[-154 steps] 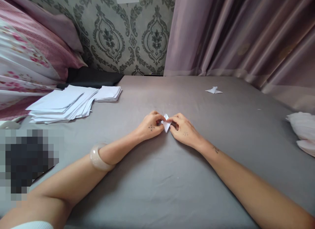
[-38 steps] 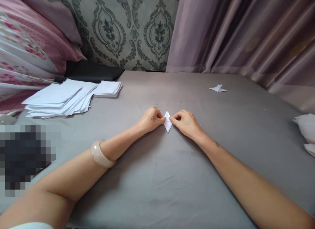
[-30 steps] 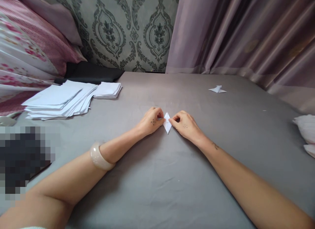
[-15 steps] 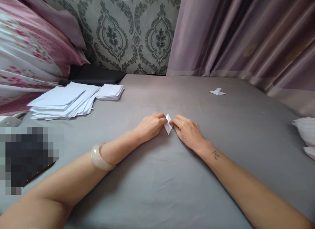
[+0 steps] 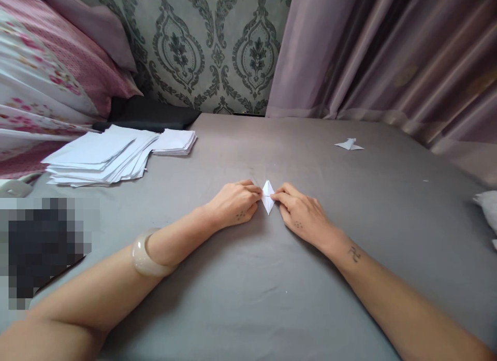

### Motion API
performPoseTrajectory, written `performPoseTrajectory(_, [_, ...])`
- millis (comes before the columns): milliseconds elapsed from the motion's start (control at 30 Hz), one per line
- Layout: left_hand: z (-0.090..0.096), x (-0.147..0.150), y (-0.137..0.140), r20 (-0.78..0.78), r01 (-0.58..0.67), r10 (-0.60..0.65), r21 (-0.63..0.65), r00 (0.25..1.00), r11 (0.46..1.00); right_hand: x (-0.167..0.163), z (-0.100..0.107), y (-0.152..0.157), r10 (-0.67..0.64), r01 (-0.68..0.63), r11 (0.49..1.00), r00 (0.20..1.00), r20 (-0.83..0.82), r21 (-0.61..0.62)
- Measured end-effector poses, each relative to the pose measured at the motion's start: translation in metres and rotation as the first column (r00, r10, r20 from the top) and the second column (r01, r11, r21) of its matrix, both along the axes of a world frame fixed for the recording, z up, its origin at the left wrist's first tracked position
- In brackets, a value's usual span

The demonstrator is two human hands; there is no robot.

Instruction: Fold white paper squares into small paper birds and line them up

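A small piece of white folded paper (image 5: 268,199), shaped like a narrow diamond with a crease across its middle, is held between my two hands just above or on the grey sheet. My left hand (image 5: 237,203) pinches its left corner, fingers curled together. At the opposite corner, my right hand (image 5: 301,210) grips the paper between thumb and fingers. The fingertips cover both side corners. Farther off to the right lies a finished-looking white origami bird (image 5: 350,144), touched by neither hand.
On the left sit a large stack of white paper (image 5: 93,156) and a smaller stack (image 5: 174,142). Behind them lies a black flat item (image 5: 155,112). Purple curtains (image 5: 349,50) hang at the right, floral fabric (image 5: 46,81) at the left. A white bundle (image 5: 487,205) rests at the right edge.
My hands have spread slightly apart, so more of the folded paper's diamond shape shows. The view has shifted a little; both hands still hold the paper.
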State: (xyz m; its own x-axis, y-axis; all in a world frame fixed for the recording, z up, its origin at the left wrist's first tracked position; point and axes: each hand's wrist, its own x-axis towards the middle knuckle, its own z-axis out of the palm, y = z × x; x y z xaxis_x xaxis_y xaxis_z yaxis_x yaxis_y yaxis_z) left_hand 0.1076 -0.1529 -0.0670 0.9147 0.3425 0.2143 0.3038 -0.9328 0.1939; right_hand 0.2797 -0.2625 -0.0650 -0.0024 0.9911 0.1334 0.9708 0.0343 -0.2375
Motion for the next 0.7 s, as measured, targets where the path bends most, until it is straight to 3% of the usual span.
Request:
performPoseTrajectory(200, [-0.0062,-0.0002,0.0070,0.255,-0.164,0.187,-0.108,0.949,0.981,-0.0003,-0.0008,0.0004,-0.004,0.004,1.000,1.000,-0.017,0.009])
performPoseTrajectory(267, [-0.0052,-0.0013,0.0061,0.262,-0.118,0.137,-0.086,0.955,0.989,0.0006,-0.0019,0.0007,0.002,-0.001,1.000,1.000,-0.028,0.020])
performPoseTrajectory(400, [-0.0025,-0.0026,0.0038,0.125,0.032,-0.027,-0.041,0.992,0.999,0.0041,-0.0040,0.0013,0.008,-0.005,0.999,0.996,-0.085,0.032])
performPoseTrajectory(567, [-0.0017,-0.0018,0.0046,0.043,0.048,-0.046,-0.028,0.998,0.998,0.0091,-0.0027,0.0005,0.031,-0.023,0.999,0.984,-0.173,0.046])
performPoseTrajectory(700, [-0.0003,-0.0012,0.0037,0.022,0.081,-0.081,-0.014,0.996,0.997,0.0062,0.0006,-0.0015,0.014,-0.013,0.999,0.999,-0.051,0.034])
